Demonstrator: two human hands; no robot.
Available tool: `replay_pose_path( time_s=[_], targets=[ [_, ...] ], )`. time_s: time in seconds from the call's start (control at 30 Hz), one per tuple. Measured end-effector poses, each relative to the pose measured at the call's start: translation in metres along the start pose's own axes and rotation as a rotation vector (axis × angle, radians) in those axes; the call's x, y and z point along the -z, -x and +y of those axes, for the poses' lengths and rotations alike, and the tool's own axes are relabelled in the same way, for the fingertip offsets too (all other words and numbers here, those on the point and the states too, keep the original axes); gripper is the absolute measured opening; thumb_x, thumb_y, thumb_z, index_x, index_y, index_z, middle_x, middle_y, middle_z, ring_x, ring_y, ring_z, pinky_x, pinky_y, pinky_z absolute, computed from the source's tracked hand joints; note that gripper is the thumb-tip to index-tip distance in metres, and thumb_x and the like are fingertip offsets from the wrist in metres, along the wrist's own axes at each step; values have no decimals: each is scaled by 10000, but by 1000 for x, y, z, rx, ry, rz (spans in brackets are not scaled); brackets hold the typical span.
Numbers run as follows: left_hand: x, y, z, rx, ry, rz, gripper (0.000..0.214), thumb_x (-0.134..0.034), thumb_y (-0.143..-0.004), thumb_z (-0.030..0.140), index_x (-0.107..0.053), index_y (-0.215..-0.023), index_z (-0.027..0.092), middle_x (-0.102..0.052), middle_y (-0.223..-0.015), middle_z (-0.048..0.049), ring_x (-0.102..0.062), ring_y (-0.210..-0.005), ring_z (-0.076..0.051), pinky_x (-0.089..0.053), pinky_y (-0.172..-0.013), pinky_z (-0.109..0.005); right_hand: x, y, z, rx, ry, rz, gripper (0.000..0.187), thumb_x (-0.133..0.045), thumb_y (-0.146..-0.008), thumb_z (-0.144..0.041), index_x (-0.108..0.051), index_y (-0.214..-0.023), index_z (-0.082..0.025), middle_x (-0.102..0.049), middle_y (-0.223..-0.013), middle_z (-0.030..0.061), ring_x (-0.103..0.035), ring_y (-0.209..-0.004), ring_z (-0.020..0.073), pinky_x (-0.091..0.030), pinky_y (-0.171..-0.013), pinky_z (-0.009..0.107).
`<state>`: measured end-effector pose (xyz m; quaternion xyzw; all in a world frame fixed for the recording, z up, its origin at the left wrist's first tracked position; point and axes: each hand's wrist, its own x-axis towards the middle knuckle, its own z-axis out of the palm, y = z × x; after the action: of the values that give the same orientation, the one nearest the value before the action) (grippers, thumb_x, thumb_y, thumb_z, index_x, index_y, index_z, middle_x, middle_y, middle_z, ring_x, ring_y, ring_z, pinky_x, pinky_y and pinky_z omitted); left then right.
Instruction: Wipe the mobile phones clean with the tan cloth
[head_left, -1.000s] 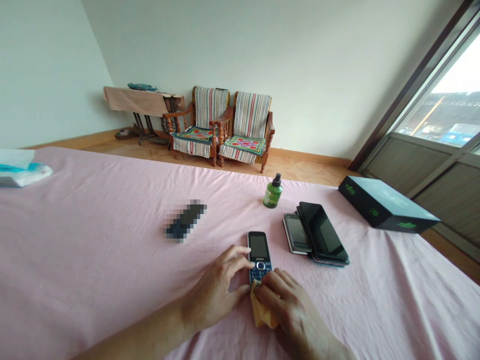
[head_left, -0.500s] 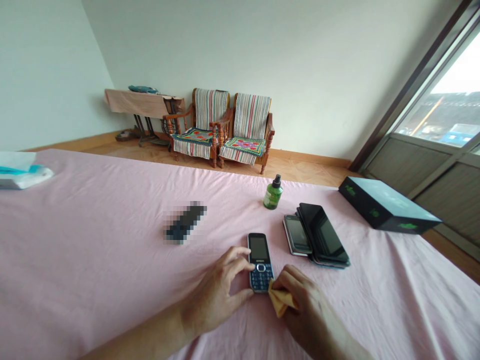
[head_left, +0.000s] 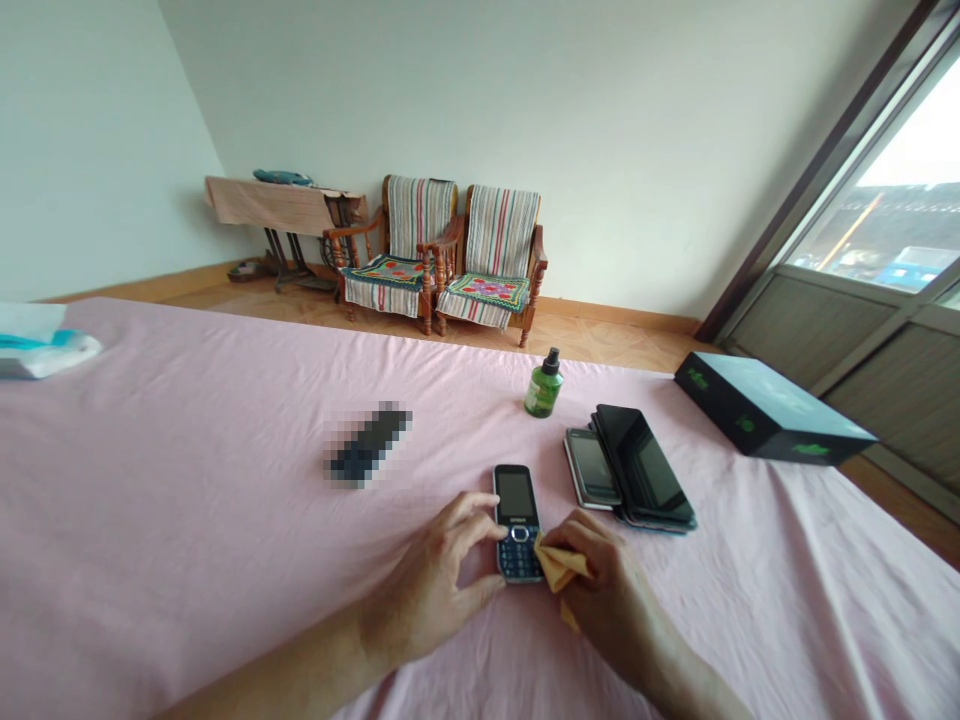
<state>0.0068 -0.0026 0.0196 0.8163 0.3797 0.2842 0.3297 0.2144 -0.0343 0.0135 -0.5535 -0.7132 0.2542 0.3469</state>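
Note:
A blue keypad phone [head_left: 516, 520] lies face up on the pink tablecloth [head_left: 187, 470]. My left hand [head_left: 435, 585] steadies it, fingertips pinched on its left edge and thumb at its lower end. My right hand [head_left: 607, 595] is closed on a small yellow cloth [head_left: 556, 566], which it presses against the phone's lower right side by the keypad.
A stack of dark smartphones [head_left: 634, 465] lies right of the keypad phone. A green spray bottle [head_left: 544, 385] stands behind them. A black box [head_left: 769, 408] sits at the table's right edge. A blurred dark object [head_left: 369, 443] lies mid-table, a tissue pack [head_left: 41, 340] at far left.
My right hand moved the yellow cloth off the phone's lower end to its right side, then back up against the keypad edge. My left hand stayed on the phone.

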Motion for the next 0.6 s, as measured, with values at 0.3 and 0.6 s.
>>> replay_pose_path(
  time_s=[0.3,0.6],
  targets=[
    [-1,1,-2,-13,-4,11,395,-669,-736,45,-600,-1072,240,-515,-1292,-61,-487,-1228,-235,-393,-1055,-384,2,-1,-5,-33,-21,-34,266,-466,-693,38,-629,-746,-165,-568,-741,16,-549,-678,144,-358,-578,231],
    [-1,0,-1,-12,6,23,365,-675,-738,53,-604,-1046,236,-526,-1274,-65,-496,-1217,-240,-407,-1042,-398,0,4,-7,-47,8,-79,254,-472,-672,51,-590,-672,-174,-556,-683,-8,-536,-628,124,-327,-535,212]
  ],
)
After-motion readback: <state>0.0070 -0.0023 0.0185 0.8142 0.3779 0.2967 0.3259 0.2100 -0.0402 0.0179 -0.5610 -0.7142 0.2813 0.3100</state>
